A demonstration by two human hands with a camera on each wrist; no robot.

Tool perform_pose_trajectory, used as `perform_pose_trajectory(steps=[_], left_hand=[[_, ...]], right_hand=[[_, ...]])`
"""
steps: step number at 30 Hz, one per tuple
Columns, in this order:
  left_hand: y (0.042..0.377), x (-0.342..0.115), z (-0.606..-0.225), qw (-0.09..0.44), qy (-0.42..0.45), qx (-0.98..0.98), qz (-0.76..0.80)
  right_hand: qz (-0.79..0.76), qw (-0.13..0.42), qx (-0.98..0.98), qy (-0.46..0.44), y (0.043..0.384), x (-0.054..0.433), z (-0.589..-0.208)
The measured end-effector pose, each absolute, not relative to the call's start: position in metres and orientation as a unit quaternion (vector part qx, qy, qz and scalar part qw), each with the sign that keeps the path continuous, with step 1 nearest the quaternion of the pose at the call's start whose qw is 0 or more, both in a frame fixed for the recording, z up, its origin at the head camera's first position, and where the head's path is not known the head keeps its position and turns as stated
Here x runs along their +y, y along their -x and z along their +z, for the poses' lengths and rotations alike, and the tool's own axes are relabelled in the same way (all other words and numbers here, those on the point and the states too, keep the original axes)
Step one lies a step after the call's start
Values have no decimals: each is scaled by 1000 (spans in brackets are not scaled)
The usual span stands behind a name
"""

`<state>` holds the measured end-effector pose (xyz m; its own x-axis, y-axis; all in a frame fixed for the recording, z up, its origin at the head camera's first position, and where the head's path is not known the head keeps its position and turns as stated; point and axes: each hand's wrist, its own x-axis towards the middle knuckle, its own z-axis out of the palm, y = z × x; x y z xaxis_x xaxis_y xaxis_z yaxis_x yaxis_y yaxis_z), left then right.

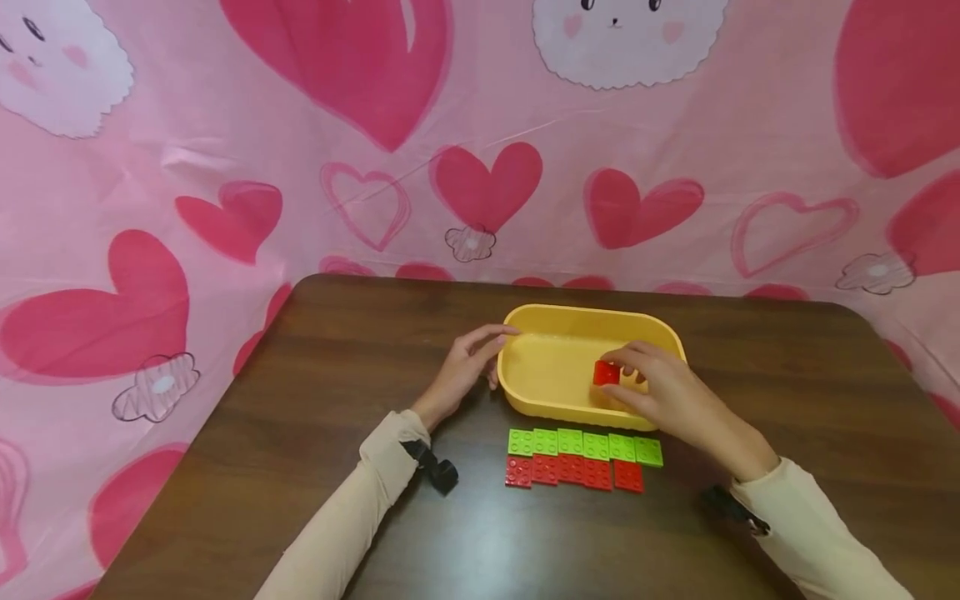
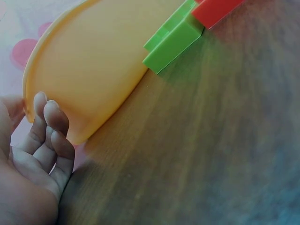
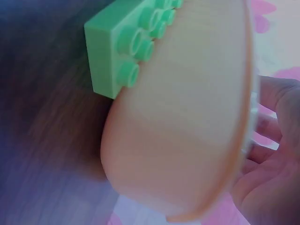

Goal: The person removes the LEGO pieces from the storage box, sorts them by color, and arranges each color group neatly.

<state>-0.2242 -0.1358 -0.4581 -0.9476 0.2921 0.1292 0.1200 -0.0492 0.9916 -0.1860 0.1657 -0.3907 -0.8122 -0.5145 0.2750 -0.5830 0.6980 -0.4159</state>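
Note:
A yellow plastic tub (image 1: 543, 410) with rounded ends lies between the two hands. My right hand (image 1: 667, 392) reaches over its right end and pinches a red toy brick (image 1: 607, 373) between thumb and fingers, inside the outline of the tub. In the right wrist view, the tub's wall hides that brick and the fingertips. At the tub's left end, my left hand (image 1: 467, 367) rests its fingertips on the rim, the fingers loosely bent. The left wrist view shows this hand (image 2: 35, 159) beside the tub's outer wall (image 2: 93, 79).
In front of the tub runs a row of several green bricks (image 1: 570, 442), studs up. Nearer to me is a row of several red bricks (image 1: 570, 469), with a small gap before the rightmost red one (image 1: 628, 477). A pink heart-patterned cloth (image 1: 495, 108) hangs behind the brown table (image 1: 360, 333).

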Motion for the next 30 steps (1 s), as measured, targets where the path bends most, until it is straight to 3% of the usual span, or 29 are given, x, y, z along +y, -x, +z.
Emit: perform_pose_trajectory(steps=[20, 23, 30], left_hand=[[227, -132, -464, 76, -152, 675, 718], [227, -132, -463, 75, -151, 672, 721], [226, -137, -463, 69, -146, 668, 726]], right_hand=[[194, 186, -911, -314, 129, 199, -380], [180, 170, -915, -318, 120, 201, -379], [130, 56, -934, -328, 105, 199, -375]])
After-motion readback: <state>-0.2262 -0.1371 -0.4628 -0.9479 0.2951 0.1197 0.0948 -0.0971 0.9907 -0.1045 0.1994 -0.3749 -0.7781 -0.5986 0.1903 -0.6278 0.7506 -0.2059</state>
